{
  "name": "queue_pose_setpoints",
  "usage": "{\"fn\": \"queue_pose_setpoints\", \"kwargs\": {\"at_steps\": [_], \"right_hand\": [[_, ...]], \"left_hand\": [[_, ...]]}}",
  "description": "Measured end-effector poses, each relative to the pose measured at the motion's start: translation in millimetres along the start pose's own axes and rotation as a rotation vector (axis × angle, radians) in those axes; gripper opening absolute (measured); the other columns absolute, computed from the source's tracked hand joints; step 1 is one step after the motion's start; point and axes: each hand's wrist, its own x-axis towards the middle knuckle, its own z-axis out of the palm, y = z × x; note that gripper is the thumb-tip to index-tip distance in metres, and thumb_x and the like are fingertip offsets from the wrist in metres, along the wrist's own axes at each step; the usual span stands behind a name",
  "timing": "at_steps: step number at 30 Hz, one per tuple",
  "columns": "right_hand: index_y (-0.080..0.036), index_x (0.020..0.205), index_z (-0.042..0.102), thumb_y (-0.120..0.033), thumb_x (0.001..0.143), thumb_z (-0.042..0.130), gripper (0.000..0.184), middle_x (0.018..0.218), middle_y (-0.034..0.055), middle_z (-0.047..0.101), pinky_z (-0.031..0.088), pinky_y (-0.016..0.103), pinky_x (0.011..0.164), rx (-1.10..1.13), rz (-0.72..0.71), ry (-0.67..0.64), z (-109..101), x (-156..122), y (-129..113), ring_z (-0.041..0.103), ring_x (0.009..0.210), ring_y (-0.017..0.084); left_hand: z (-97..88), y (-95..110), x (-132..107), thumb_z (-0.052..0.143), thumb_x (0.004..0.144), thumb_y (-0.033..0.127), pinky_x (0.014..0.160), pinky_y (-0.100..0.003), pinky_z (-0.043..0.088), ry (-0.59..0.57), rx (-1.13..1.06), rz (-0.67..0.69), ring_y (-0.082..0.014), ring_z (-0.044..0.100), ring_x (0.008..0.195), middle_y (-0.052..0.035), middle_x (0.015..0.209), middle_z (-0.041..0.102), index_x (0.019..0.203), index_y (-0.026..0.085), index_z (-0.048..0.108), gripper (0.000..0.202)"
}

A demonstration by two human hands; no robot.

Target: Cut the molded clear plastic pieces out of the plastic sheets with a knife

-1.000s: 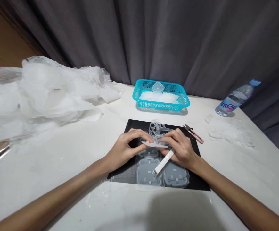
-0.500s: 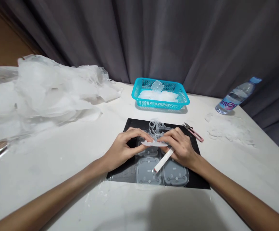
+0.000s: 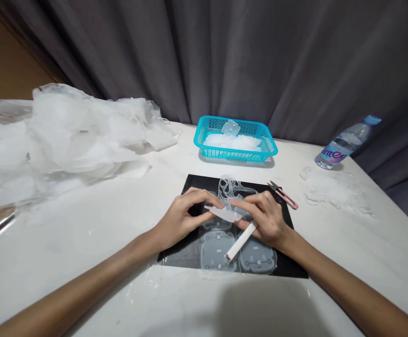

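A small translucent white silicone-like piece is held tilted above the black mat. My left hand pinches its left side between thumb and fingers. At its right side are the fingertips of my right hand. That hand also grips a slim white stick with a reddish tip, which points down toward me. Beneath both hands lies the black mat, carrying a sheet of translucent moulded pieces with rounded outlines. Curly clear offcuts rest at the mat's far edge.
Pink-handled thread snips lie across the mat's far right corner. Farther back stands a blue basket with white pieces inside. A water bottle and thin scraps are at right. A large white film heap covers the left.
The translucent piece has tipped, showing more of its face and dropping at its right end. My right-hand fingers have shifted slightly, and the white stick's tip has moved a little nearer me.
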Motion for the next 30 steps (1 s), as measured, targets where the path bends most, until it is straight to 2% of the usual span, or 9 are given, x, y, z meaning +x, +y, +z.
{"fn": "queue_pose_setpoints", "kwargs": {"at_steps": [5, 9, 15, 20, 30], "right_hand": [[-0.019, 0.113, 0.075, -0.022, 0.101, 0.063, 0.016, 0.093, 0.0076, 0.065, 0.051, 0.032, 0.067, 0.006, 0.055, -0.005, 2.0, -0.5, 0.7, 0.056, 0.084, 0.020], [-0.020, 0.106, 0.075, -0.020, 0.101, 0.065, 0.012, 0.088, 0.0061, 0.066, 0.051, 0.030, 0.067, 0.006, 0.008, 0.020, 0.8, 0.5, -2.7, 0.056, 0.081, 0.019], [-0.020, 0.109, 0.076, -0.019, 0.097, 0.073, 0.012, 0.083, 0.0040, 0.066, 0.052, 0.026, 0.067, 0.001, -0.048, 0.070, -0.5, -1.2, -7.4, 0.056, 0.078, 0.017], [-0.016, 0.111, 0.075, -0.026, 0.103, 0.064, 0.017, 0.088, 0.0062, 0.067, 0.052, 0.027, 0.070, -0.011, -0.012, 0.026, 0.3, 0.2, -5.1, 0.057, 0.082, 0.018], [-0.016, 0.105, 0.075, -0.020, 0.104, 0.060, 0.017, 0.087, 0.0069, 0.068, 0.050, 0.027, 0.067, -0.008, -0.013, 0.003, -0.4, 2.4, -4.8, 0.055, 0.079, 0.018]], "left_hand": [[-2.7, 1.2, 1.6, 0.072, 0.097, 0.022, 0.095, -0.035, 0.050, 0.006, -0.064, -0.011, -0.0203, 0.072, 0.102, -0.0038, 0.105, 0.080, 0.101, 0.021, 0.076, 0.006], [-3.6, -1.1, 3.8, 0.073, 0.097, 0.025, 0.093, -0.035, 0.050, -0.017, -0.051, -0.013, -0.0207, 0.073, 0.099, -0.0041, 0.102, 0.080, 0.100, 0.021, 0.076, 0.006], [-2.0, -6.2, 3.0, 0.074, 0.097, 0.027, 0.096, -0.036, 0.049, -0.051, -0.076, 0.021, -0.0212, 0.073, 0.102, -0.0038, 0.103, 0.081, 0.099, 0.021, 0.074, 0.007], [-1.5, -7.2, 0.3, 0.074, 0.097, 0.025, 0.092, -0.034, 0.051, -0.026, -0.112, 0.022, -0.0200, 0.074, 0.099, -0.0036, 0.103, 0.081, 0.098, 0.020, 0.075, 0.005], [-1.5, -5.7, 0.6, 0.073, 0.097, 0.026, 0.091, -0.034, 0.053, -0.028, -0.149, 0.007, -0.0195, 0.074, 0.099, -0.0038, 0.101, 0.081, 0.097, 0.020, 0.076, 0.006]]}}
